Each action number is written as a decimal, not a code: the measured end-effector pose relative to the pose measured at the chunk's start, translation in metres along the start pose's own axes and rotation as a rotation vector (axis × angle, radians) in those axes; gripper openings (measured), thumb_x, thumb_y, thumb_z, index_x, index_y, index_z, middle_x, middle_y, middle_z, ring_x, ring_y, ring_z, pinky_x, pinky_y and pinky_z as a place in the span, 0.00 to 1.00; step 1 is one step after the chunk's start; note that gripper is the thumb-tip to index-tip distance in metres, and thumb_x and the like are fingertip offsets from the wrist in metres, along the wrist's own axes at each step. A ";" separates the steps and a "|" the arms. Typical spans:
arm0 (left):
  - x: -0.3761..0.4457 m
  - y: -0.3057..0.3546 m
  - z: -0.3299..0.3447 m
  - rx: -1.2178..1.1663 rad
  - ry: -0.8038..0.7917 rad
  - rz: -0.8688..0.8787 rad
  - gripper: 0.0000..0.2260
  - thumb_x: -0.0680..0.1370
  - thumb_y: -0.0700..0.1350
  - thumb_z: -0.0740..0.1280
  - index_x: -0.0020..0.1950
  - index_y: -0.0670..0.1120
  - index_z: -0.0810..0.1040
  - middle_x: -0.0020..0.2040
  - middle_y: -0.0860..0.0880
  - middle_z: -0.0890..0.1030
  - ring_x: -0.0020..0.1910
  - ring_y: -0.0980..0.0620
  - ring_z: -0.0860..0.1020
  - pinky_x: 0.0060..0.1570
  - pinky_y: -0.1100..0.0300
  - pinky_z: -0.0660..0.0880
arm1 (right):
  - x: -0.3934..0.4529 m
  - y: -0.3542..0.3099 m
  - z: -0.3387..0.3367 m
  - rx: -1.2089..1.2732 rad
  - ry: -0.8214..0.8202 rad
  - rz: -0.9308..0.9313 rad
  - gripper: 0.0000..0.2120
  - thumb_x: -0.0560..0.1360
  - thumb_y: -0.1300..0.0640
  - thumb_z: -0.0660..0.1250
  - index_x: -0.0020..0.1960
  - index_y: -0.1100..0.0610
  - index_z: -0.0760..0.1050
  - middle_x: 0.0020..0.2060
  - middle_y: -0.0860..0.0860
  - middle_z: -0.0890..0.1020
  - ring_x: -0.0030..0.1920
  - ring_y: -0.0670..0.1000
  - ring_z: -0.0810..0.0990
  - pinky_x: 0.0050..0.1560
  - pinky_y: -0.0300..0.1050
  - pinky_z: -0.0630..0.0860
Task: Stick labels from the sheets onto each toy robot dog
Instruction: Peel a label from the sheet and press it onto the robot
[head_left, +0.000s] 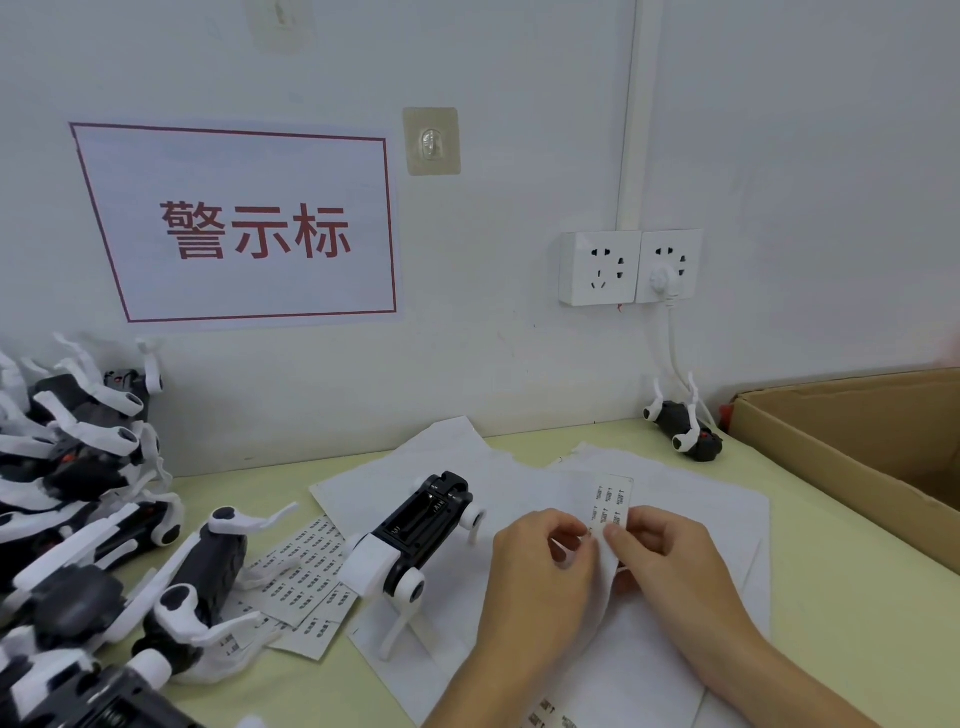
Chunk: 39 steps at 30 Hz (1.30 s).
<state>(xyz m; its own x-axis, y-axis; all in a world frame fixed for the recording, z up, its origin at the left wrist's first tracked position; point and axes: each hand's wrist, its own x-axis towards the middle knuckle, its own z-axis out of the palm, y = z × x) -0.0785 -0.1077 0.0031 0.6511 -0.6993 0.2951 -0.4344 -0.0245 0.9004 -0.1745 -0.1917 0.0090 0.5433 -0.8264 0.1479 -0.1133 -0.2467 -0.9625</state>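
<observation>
Both hands pinch a label strip (612, 506), left hand (540, 564) peeling, right hand (660, 556) steadying; dog (415, 535) lies belly-up on the counter (831, 597), ready.

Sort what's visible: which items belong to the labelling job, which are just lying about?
In the job: label strip pinched by left hand and right hand; upturned toy dog; dog pile; label sheets.
Lying about: cardboard box; wall sockets; wall sign.

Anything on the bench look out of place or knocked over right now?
One toy robot dog lies on its back, legs up, alone by the wall near the cardboard box, apart from the pile of dogs at the left. Nothing looks spilled or damaged.
</observation>
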 end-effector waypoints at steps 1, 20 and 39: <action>0.000 0.000 0.000 0.011 -0.003 0.000 0.04 0.76 0.51 0.69 0.46 0.52 0.83 0.44 0.54 0.83 0.44 0.58 0.79 0.39 0.72 0.71 | 0.001 0.000 0.000 -0.027 -0.012 0.007 0.10 0.78 0.61 0.67 0.42 0.55 0.85 0.38 0.48 0.87 0.41 0.49 0.86 0.48 0.46 0.79; 0.002 0.007 0.001 0.111 0.029 0.100 0.06 0.75 0.48 0.68 0.39 0.49 0.82 0.34 0.56 0.82 0.35 0.57 0.80 0.37 0.67 0.75 | 0.007 0.006 -0.002 0.152 -0.029 0.035 0.10 0.77 0.62 0.69 0.42 0.54 0.87 0.39 0.55 0.87 0.44 0.61 0.85 0.47 0.55 0.78; 0.010 0.005 0.000 0.359 -0.044 -0.001 0.07 0.79 0.44 0.64 0.45 0.48 0.81 0.46 0.47 0.81 0.49 0.48 0.79 0.47 0.54 0.77 | 0.004 0.010 0.002 -0.132 -0.078 -0.171 0.24 0.76 0.62 0.71 0.22 0.54 0.70 0.20 0.45 0.67 0.26 0.43 0.61 0.27 0.34 0.59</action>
<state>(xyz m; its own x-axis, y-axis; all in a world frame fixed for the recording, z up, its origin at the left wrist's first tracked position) -0.0735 -0.1149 0.0107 0.6277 -0.7290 0.2730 -0.6296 -0.2691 0.7289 -0.1723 -0.1965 -0.0009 0.6259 -0.7267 0.2830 -0.1195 -0.4480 -0.8860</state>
